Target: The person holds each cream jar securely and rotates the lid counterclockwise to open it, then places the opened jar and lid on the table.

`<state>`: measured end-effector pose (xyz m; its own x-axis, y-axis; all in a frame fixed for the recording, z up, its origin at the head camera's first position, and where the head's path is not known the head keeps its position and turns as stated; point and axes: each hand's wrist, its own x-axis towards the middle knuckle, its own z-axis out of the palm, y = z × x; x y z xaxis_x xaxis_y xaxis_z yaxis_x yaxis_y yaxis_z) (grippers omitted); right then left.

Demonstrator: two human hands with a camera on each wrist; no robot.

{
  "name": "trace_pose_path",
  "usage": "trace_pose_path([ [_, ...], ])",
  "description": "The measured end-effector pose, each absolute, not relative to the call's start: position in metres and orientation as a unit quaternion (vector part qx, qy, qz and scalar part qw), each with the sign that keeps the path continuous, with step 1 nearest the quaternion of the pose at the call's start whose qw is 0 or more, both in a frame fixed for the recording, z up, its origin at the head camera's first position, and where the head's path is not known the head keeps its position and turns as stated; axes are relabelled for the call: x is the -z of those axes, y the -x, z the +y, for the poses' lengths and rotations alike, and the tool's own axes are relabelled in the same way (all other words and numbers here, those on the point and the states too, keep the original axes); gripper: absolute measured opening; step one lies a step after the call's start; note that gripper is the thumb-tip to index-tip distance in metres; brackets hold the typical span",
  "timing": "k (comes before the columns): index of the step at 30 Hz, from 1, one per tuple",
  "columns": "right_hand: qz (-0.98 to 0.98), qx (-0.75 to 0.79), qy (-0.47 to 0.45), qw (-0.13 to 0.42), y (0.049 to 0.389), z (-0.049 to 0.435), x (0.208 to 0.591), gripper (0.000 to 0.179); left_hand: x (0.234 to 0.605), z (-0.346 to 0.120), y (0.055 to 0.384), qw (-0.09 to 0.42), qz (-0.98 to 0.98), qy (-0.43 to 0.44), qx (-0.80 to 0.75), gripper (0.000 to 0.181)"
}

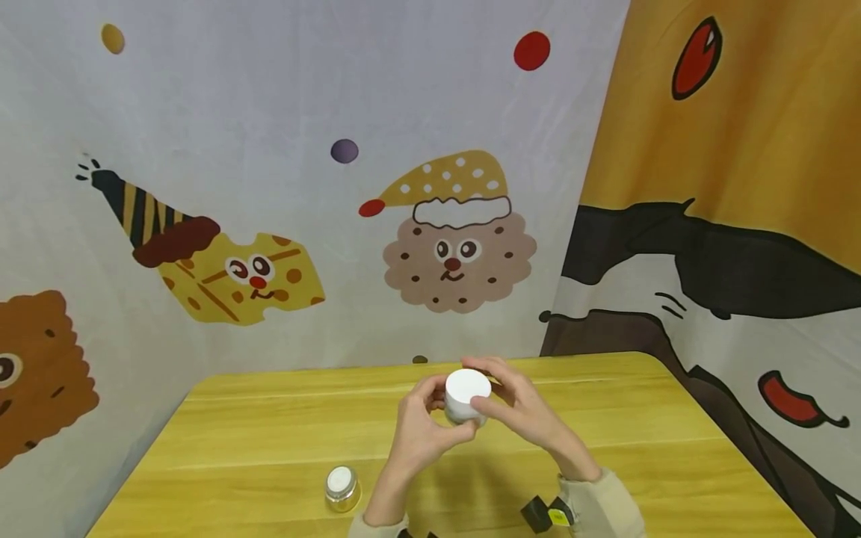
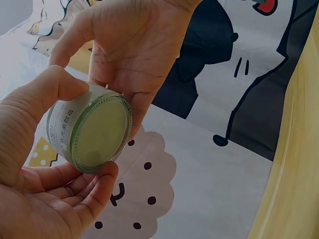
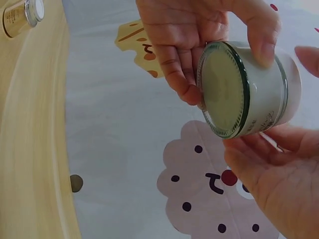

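Observation:
A white cream jar (image 1: pixel 467 391) with a flat white lid is held up over the table between both hands. My left hand (image 1: pixel 425 433) grips its body, thumb pressed on the printed label and fingers curled round the far side. The right hand (image 1: pixel 525 403) curls round the lid end, its thumb at the near edge of the lid. The jar is tilted, and its pale green glass base (image 2: pixel 102 132) faces the left wrist camera. In the right wrist view the same base (image 3: pixel 222 89) shows a ridged rim.
A second, smaller jar (image 1: pixel 342 489) with a white top and gold-toned body stands on the wooden table (image 1: pixel 269 418), left of my left forearm. Behind the table hangs a cloth (image 1: pixel 269 149) printed with cartoon food.

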<state>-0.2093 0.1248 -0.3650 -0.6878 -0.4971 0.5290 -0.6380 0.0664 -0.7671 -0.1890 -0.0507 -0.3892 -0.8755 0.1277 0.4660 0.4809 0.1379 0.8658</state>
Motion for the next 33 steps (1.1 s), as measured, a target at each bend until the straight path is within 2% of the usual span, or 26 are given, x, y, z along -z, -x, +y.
trace_pose_path([
  [3, -0.748, -0.553, -0.359, 0.081, 0.2090, 0.1251, 0.3665, 0.045, 0.3890, -0.0505, 0.1894, 0.140, -0.739, 0.205, 0.626, 0.044],
  [7, -0.757, -0.554, -0.336, 0.083, 0.2102, 0.1246, 0.3690, 0.040, 0.3892, -0.0507, 0.1896, 0.140, -0.739, 0.205, 0.626, 0.044],
  [15, -0.728, -0.568, -0.379, 0.061, 0.2098, 0.1254, 0.3678, 0.035, 0.3893, -0.0512, 0.1891, 0.137, -0.739, 0.207, 0.626, 0.044],
  [20, -0.717, -0.566, -0.403, 0.055, 0.2102, 0.1245, 0.3680, 0.041, 0.3894, -0.0513, 0.1892, 0.137, -0.736, 0.209, 0.630, 0.044],
  [25, -0.740, -0.562, -0.364, 0.068, 0.2091, 0.1249, 0.3701, 0.046, 0.3895, -0.0517, 0.1895, 0.136, -0.735, 0.206, 0.631, 0.044],
  [33, -0.744, -0.569, -0.342, 0.073, 0.2098, 0.1231, 0.3718, 0.035, 0.3893, -0.0520, 0.1903, 0.138, -0.735, 0.206, 0.632, 0.042],
])
